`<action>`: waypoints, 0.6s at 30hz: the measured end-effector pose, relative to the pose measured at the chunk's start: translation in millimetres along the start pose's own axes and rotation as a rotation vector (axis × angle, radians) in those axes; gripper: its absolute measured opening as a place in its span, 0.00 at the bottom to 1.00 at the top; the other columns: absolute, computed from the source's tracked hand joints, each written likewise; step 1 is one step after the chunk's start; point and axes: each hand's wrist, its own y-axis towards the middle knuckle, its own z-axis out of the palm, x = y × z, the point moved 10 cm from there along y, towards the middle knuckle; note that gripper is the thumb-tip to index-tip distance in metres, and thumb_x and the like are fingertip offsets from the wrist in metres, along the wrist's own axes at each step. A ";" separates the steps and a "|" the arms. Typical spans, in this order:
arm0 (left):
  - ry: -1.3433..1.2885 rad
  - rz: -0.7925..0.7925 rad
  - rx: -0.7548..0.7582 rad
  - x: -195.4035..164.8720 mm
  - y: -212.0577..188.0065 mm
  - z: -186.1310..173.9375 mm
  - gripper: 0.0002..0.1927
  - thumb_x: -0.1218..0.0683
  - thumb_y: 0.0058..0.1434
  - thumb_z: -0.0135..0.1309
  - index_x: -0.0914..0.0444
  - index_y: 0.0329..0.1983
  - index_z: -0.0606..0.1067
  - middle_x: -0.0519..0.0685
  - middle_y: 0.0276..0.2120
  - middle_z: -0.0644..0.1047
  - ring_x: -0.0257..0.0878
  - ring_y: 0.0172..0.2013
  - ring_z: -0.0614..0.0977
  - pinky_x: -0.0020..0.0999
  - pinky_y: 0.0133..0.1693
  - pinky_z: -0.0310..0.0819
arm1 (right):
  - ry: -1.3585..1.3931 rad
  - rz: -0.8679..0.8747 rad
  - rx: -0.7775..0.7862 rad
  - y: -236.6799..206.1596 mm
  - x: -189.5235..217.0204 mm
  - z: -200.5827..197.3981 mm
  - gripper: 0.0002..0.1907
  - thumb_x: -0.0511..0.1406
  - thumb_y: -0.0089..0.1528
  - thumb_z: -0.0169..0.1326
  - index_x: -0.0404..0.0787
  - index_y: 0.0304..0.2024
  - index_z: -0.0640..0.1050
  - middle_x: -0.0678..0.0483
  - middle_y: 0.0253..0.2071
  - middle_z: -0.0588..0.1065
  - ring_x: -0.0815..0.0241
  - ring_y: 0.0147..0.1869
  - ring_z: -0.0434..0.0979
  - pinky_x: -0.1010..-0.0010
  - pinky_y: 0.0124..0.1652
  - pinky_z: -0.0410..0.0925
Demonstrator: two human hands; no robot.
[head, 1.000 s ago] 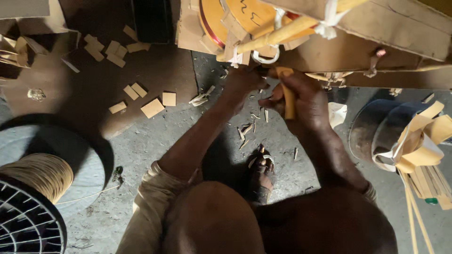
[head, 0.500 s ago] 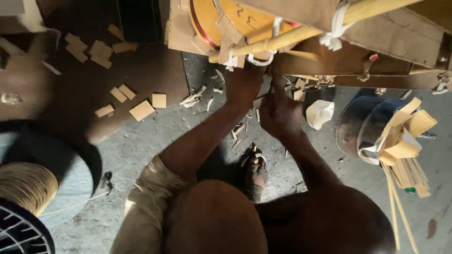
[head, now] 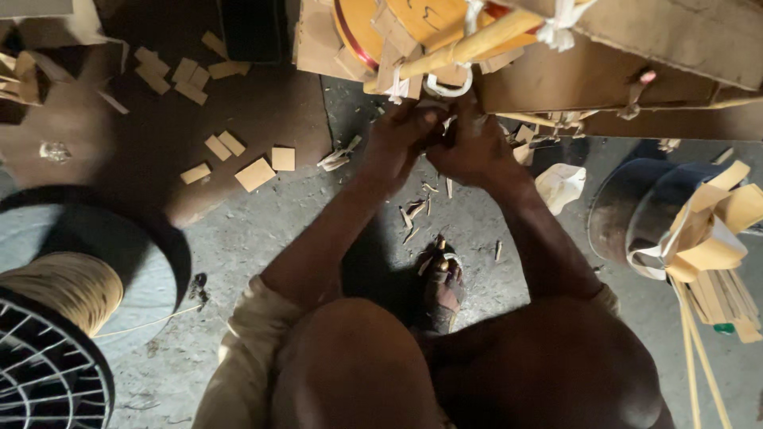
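My left hand [head: 400,137] and my right hand [head: 470,149] are pressed together just under a slanted bamboo pole [head: 477,44]. Both have their fingers curled around a small pale sliver [head: 449,123] that barely shows between them. A white loop tie [head: 450,87] hangs from the pole right above the knuckles. Behind the pole sits a round yellow piece with a red rim [head: 367,28], and brown board panels [head: 636,75] run to the right. My forearms reach up from my bare knees at the bottom of the view.
My sandalled foot [head: 442,286] rests on the grey floor among shavings [head: 413,213]. Small flat wooden pieces [head: 254,171] lie to the left. A large cord spool [head: 67,290] stands at the lower left. A dark bucket [head: 628,210] with pale strips is on the right, beside a crumpled white scrap [head: 560,184].
The yellow stick that my right hand held a second ago is out of sight. Both hands have closed in together and risen towards the white tie.
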 end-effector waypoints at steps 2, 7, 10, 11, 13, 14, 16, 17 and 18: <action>0.083 0.000 0.012 2.3 9.6 -6.1 0.12 0.59 0.64 0.60 0.67 0.50 0.78 0.50 0.39 0.81 0.37 0.38 0.82 0.36 0.43 0.78 | 0.042 -0.008 -0.001 2.2 3.5 0.2 0.38 0.32 0.56 0.61 0.33 0.65 0.60 0.38 0.45 0.76 0.42 0.38 0.82 0.57 0.34 0.75; 0.972 0.254 -0.306 -19.7 9.4 -5.5 0.15 0.49 0.58 0.68 0.66 0.33 0.81 0.49 0.24 0.81 0.34 0.25 0.80 0.34 0.29 0.75 | -0.156 0.183 0.061 1.8 -9.8 0.1 0.29 0.36 0.64 0.58 0.39 0.67 0.65 0.35 0.44 0.79 0.34 0.47 0.82 0.48 0.45 0.75; 1.094 0.459 -0.430 -44.5 -6.2 10.3 0.16 0.47 0.53 0.69 0.64 0.33 0.82 0.49 0.20 0.79 0.33 0.20 0.77 0.35 0.24 0.72 | -0.207 0.064 0.024 1.0 4.8 -5.6 0.33 0.33 0.59 0.59 0.38 0.66 0.66 0.32 0.47 0.78 0.28 0.48 0.78 0.43 0.45 0.73; 1.048 0.464 -0.356 -46.3 -6.1 16.7 0.15 0.47 0.57 0.68 0.64 0.34 0.82 0.47 0.22 0.80 0.31 0.22 0.79 0.33 0.26 0.73 | -0.192 0.012 -0.008 0.1 11.0 -8.5 0.34 0.32 0.58 0.58 0.37 0.67 0.66 0.31 0.47 0.77 0.27 0.47 0.78 0.43 0.44 0.73; 0.955 0.459 -0.212 -49.9 -6.9 24.8 0.13 0.47 0.65 0.65 0.62 0.36 0.81 0.43 0.25 0.81 0.27 0.25 0.81 0.29 0.29 0.76 | -0.157 -0.085 -0.065 -3.1 22.1 -13.3 0.36 0.31 0.57 0.58 0.35 0.67 0.65 0.29 0.47 0.77 0.26 0.46 0.78 0.44 0.42 0.73; 0.971 0.363 -0.225 -46.3 -6.5 18.1 0.13 0.48 0.62 0.66 0.62 0.37 0.82 0.44 0.22 0.78 0.28 0.23 0.76 0.29 0.26 0.70 | -0.119 -0.012 -0.032 -3.7 14.9 -10.5 0.36 0.31 0.57 0.57 0.36 0.67 0.64 0.31 0.44 0.77 0.29 0.44 0.79 0.45 0.42 0.73; 1.001 0.195 -0.242 -38.2 -1.9 4.7 0.14 0.49 0.57 0.68 0.61 0.40 0.83 0.47 0.15 0.73 0.29 0.18 0.68 0.30 0.21 0.59 | -0.048 0.116 0.022 -5.0 1.9 -6.1 0.36 0.31 0.56 0.55 0.37 0.67 0.63 0.34 0.40 0.78 0.33 0.41 0.82 0.46 0.41 0.73; 0.934 0.228 -0.188 -37.4 -1.8 7.8 0.15 0.50 0.57 0.68 0.62 0.43 0.83 0.45 0.17 0.72 0.28 0.19 0.68 0.29 0.22 0.60 | -0.075 0.010 -0.025 -4.3 12.6 -11.2 0.34 0.31 0.58 0.55 0.38 0.67 0.64 0.34 0.42 0.78 0.32 0.44 0.81 0.46 0.43 0.73; 0.867 0.257 -0.136 -35.5 -0.8 11.0 0.17 0.51 0.56 0.68 0.62 0.45 0.82 0.43 0.19 0.72 0.26 0.21 0.68 0.27 0.22 0.60 | -0.100 -0.094 -0.069 -4.4 22.9 -16.0 0.32 0.30 0.59 0.56 0.38 0.67 0.65 0.33 0.44 0.78 0.30 0.47 0.79 0.46 0.45 0.73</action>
